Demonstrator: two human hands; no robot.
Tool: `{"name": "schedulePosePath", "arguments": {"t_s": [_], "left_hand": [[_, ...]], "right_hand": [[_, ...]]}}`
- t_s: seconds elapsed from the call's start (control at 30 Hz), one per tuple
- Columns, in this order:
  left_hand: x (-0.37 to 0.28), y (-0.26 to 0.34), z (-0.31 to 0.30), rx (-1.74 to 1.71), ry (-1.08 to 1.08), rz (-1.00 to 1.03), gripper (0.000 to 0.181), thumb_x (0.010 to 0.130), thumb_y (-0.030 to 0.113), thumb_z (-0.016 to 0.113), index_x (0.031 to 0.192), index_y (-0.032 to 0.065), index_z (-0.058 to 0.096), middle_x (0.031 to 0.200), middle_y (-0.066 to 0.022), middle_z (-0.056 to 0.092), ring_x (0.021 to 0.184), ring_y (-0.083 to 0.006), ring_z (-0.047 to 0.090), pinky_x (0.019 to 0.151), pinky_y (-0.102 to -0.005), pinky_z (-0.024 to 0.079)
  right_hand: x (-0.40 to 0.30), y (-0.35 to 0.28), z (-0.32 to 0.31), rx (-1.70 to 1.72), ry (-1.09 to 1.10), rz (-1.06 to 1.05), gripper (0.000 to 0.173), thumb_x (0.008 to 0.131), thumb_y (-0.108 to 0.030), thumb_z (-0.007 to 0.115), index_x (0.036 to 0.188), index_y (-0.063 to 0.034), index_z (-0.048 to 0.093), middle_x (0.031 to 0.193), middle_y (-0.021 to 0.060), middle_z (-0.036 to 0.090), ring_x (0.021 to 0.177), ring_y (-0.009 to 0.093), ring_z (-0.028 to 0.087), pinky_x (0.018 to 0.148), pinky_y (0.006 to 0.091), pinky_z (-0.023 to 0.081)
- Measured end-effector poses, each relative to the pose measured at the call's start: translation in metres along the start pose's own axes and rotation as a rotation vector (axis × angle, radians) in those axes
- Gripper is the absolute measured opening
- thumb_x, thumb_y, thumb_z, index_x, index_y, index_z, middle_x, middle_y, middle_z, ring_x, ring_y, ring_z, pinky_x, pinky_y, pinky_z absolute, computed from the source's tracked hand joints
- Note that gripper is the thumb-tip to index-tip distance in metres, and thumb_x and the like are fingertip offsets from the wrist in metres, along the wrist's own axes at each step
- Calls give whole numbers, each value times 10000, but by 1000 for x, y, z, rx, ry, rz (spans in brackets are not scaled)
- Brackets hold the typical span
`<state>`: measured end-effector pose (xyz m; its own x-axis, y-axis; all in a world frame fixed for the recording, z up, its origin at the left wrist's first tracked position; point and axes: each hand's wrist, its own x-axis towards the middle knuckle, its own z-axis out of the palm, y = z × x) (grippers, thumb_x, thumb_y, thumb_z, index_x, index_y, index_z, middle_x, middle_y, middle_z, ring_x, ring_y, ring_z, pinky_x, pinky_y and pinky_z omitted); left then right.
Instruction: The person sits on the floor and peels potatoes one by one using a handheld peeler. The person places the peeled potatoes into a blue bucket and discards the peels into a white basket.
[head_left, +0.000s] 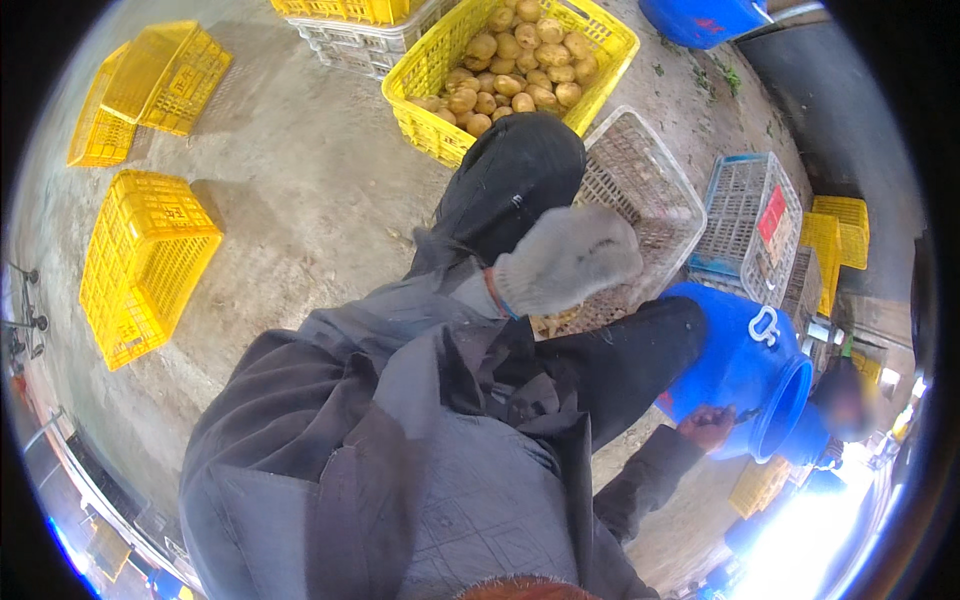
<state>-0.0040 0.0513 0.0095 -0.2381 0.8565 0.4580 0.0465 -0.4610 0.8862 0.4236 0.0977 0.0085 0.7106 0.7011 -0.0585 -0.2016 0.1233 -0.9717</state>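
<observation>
A pale knitted glove covers my left hand, which hangs over a dirty white plastic crate between my knees. The back of the glove faces up, and what lies under the fingers is hidden. Yellowish scraps show in the crate below the wrist. At the right, my bare right hand is beside the mouth of a blue plastic barrel. A small dark tool sticks out from its fingers. Beyond my left knee stands a yellow plastic crate holding many potato-like tubers.
Yellow crates lie on the concrete floor at the left. Stacked crates stand behind the barrel. Another blue container is at the top right. Another person is at the far right.
</observation>
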Motion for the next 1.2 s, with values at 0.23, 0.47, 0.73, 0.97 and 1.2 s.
{"name": "schedulePosePath", "arguments": {"t_s": [0.23, 0.47, 0.73, 0.97, 1.2], "left_hand": [[31, -11, -115, -228, 627, -283, 182, 977, 175, 619, 996, -2, 655, 833, -43, 633, 685, -90, 571, 614, -221, 463], [43, -100, -216, 548, 522, -562, 266, 929, 226, 644, 1029, -19, 676, 823, -77, 676, 722, -133, 625, 654, -277, 500], [103, -259, -242, 1207, -482, -547, 411, 907, 383, 659, 1043, -5, 679, 996, -229, 695, 950, -372, 684, 825, -438, 530], [113, -339, -223, 1348, -661, -906, 538, 878, 410, 699, 1170, -35, 617, 1173, -257, 654, 1090, -395, 640, 936, -463, 507], [121, -359, -222, 1420, -703, -894, 537, 847, 450, 728, 1132, 4, 633, 1062, -211, 678, 907, -324, 681, 806, -424, 553]], "right_hand": [[-32, 41, 24, 21, -109, 97, 228, 931, -180, 672, 791, -70, 528, 614, -13, 399, 448, 92, 334, 373, 250, 275], [-52, 64, 62, -344, -46, -175, 211, 890, -199, 720, 934, -27, 606, 581, -13, 416, 446, 73, 352, 410, 225, 247], [-50, 69, 83, -611, -73, -278, 205, 903, -153, 704, 1022, -9, 619, 682, 0, 523, 521, 53, 409, 477, 203, 289], [-39, 71, 74, -793, -98, -282, 229, 913, -128, 692, 1088, -4, 612, 822, 27, 601, 555, 49, 426, 510, 202, 326], [-42, 71, 83, -842, -78, -295, 353, 902, -267, 693, 1103, 19, 640, 704, 15, 522, 565, 83, 424, 514, 236, 310]]}}
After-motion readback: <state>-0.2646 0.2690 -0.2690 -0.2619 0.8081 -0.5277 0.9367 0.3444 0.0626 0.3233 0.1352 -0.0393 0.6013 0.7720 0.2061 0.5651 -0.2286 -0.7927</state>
